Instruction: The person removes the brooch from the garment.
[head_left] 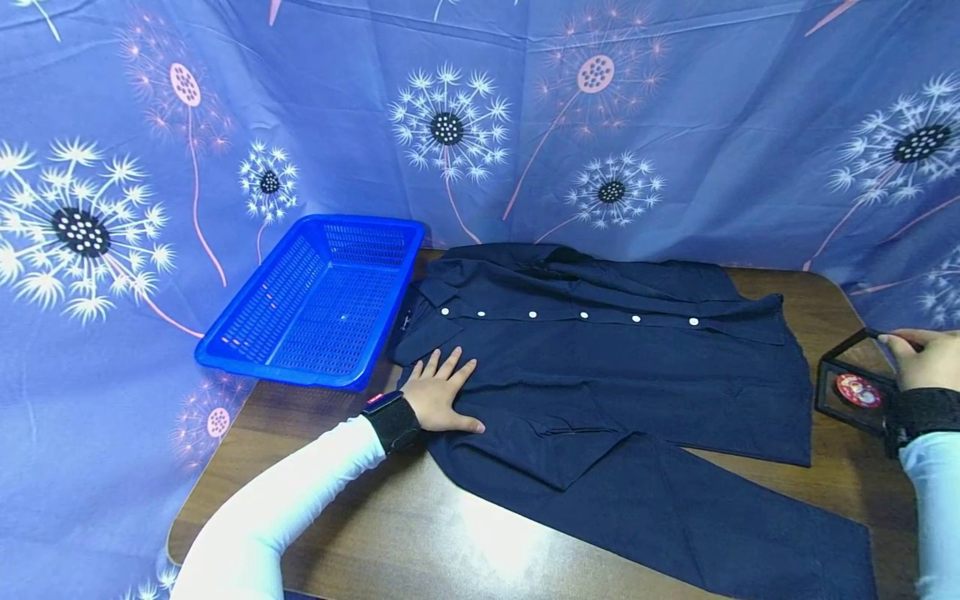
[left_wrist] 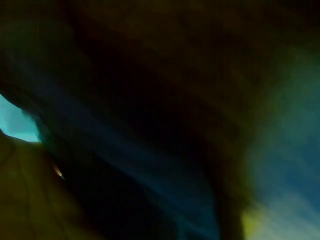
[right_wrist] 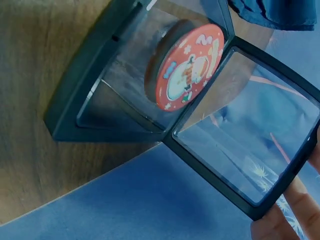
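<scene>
A dark navy button-up shirt [head_left: 540, 358] lies spread on the table, its collar to the left and white buttons along its front. My left hand [head_left: 438, 396] rests on the shirt near the collar, fingers spread. At the right edge, my right hand [head_left: 930, 358] pinches one half of an opened black-framed case [right_wrist: 62, 117] with clear panes. The case's other half, over the tabletop, has a round red badge [right_wrist: 192, 70] with a cartoon figure against its clear pane. The left wrist view is too dark and blurred to show the hand's contact.
An open blue plastic basket [head_left: 360, 308] stands left of the shirt, near its collar. Beneath everything is a brown wooden table [head_left: 360, 517] with rounded corners. Blue dandelion-print cloth [head_left: 337, 108] hangs behind and beside the table. One shirt sleeve [head_left: 750, 525] stretches toward the front right.
</scene>
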